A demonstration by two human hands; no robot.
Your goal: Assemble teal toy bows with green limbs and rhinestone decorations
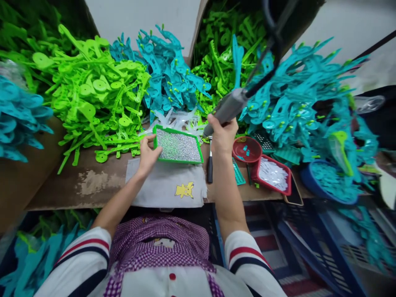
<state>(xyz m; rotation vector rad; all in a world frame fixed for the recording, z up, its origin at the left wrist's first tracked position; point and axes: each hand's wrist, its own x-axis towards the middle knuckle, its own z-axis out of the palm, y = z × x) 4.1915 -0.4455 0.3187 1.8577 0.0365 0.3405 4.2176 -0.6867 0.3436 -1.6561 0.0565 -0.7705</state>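
My left hand (pixel 148 153) grips the left end of a shallow green tray (pixel 177 160), its thumb over the rim. Small silvery pieces like screws (pixel 182 146) fill the tray, too tiny to make out singly. Under the tray's near edge lies a white cloth (pixel 161 185) with a yellow cartoon figure. My right hand (pixel 222 134) is wrapped round a grey electric screwdriver (pixel 230 106), tilted, with a cord at its upper end. Below its lower end, a black-handled tool (pixel 210 168) lies on the bench, close to my right wrist. White translucent plastic parts (pixel 182 121) lie behind the tray.
Bright green plastic parts (pixel 99 86) are heaped at the left; blue ones (pixel 167 70) rise behind the tray and more blue parts (pixel 293 99) at the right. A red bowl (pixel 246 144), a red basket (pixel 289 181) of white pieces and a blue tub (pixel 309 185) stand right.
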